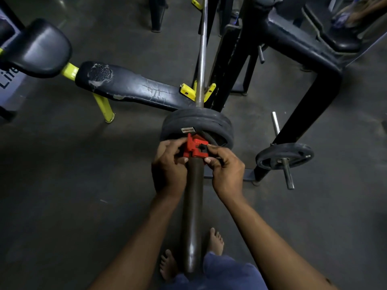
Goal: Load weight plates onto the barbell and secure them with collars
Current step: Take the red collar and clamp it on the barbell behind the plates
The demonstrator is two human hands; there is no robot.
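Observation:
The barbell (202,59) rests on yellow rack hooks, and its dark sleeve (192,206) points toward me. Black weight plates (199,121) sit on the sleeve against the shoulder. A red collar (195,148) is on the sleeve right behind the plates. My left hand (168,164) pinches the collar's left side with thumb and fingers. On the collar's right side, my right hand (227,166) pinches near its black lever. Part of the collar is hidden by my fingers.
A worn black bench (129,86) on yellow legs lies to the left. A dark rack frame (310,97) stands on the right, with a small plate (284,155) on a storage peg. My bare feet (215,240) are on the dark floor under the sleeve.

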